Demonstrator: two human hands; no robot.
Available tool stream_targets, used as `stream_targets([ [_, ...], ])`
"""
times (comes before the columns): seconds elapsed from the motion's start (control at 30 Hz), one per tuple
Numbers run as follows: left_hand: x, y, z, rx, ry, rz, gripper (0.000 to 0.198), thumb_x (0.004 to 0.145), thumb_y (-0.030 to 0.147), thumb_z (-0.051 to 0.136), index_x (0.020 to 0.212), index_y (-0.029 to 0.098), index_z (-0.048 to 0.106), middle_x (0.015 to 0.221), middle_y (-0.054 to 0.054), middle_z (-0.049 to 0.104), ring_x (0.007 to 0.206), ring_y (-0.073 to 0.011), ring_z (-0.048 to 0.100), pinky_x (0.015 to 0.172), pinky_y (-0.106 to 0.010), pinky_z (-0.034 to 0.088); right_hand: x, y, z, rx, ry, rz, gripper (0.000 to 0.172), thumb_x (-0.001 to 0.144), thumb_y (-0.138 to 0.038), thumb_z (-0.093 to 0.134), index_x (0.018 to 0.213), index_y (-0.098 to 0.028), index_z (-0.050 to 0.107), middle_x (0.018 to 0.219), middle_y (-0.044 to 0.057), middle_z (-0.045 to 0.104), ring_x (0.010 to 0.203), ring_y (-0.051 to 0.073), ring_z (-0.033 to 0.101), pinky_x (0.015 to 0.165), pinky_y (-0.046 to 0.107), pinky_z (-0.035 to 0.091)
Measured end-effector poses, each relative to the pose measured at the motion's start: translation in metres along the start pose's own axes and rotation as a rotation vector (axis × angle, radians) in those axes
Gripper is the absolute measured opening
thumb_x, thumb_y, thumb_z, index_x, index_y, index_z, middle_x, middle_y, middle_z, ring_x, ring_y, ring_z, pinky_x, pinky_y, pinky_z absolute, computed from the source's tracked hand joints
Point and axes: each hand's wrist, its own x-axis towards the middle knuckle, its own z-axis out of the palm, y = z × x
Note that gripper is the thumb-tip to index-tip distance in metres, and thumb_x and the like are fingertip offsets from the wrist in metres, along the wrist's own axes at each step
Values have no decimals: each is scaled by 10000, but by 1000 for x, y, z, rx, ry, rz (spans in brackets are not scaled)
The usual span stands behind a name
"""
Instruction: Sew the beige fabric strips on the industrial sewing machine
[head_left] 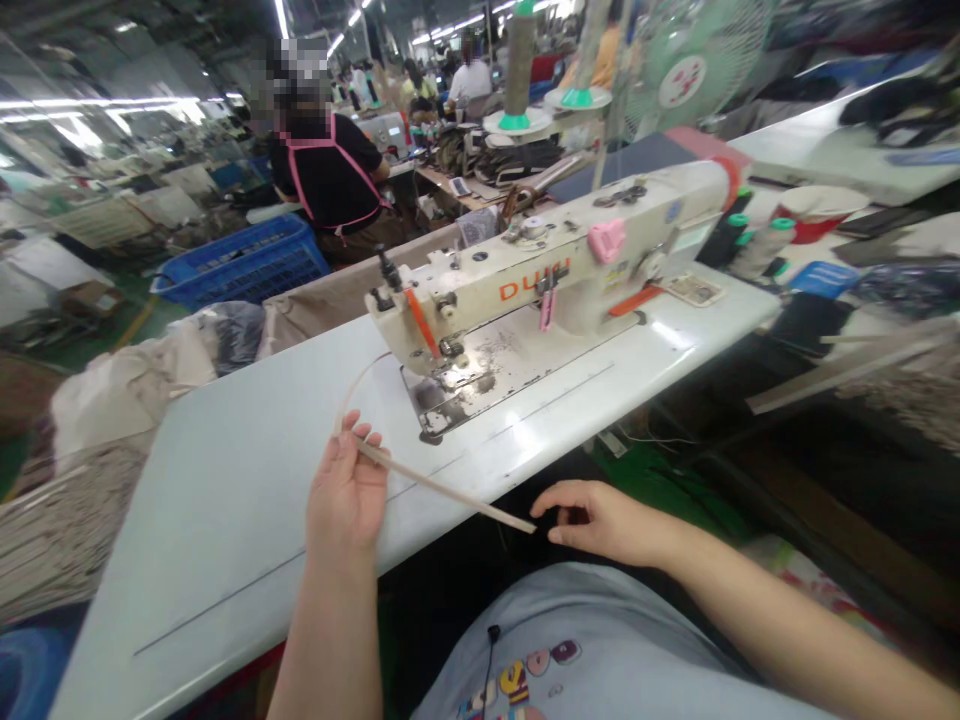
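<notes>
My left hand (351,485) is palm up over the white sewing table (225,470), its thumb and fingers pinching a narrow beige strip (442,487). One part of the strip curves up behind the hand toward the needle end of the sewing machine (480,280). The other part runs down to the right, past the table's front edge, and its free end lies just short of my right hand (589,515). That hand has curled fingers with a gap between thumb and forefinger, and nothing shows between them.
Beige fabric (135,390) is heaped beyond the table's left side, near a blue basket (244,262). A person in a pink-strapped apron (334,175) sits behind it. Thread spools (772,245) and a red-and-white tub (817,212) stand at the right. A green fan (694,70) is behind.
</notes>
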Motion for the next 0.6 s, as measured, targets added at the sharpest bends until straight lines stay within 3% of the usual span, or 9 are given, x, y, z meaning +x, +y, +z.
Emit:
stream_targets([
  [0.1,-11,-6,1,190,-55,-110,426,784,340,863,1171,206,745,889,-4,758,763,-115,702,682,-182,594,-10,1,-10,-150,78,-25,333,798,-236,735,1129,-212,764,1086,57,703,816,157,650,717,252,504],
  [0.27,-22,-22,5,342,-122,-251,415,716,456,882,1010,178,789,922,-58,774,848,-182,723,785,-227,642,-28,22,-52,-298,298,88,124,824,-145,668,841,-198,779,793,2,703,741,146,618,705,246,469],
  [0.5,-9,-41,-7,394,-148,-210,270,745,420,867,932,238,796,1040,-29,777,881,-160,710,795,-192,650,-63,47,-120,-423,676,253,176,839,-161,584,835,-186,758,880,44,736,847,196,646,822,312,474],
  [0.6,2,-51,-17,450,-143,-205,311,672,399,910,930,263,803,1102,-28,784,866,-195,733,675,-215,668,-73,55,-136,-439,775,311,195,846,-171,566,865,-175,760,876,57,741,831,205,648,804,325,474],
])
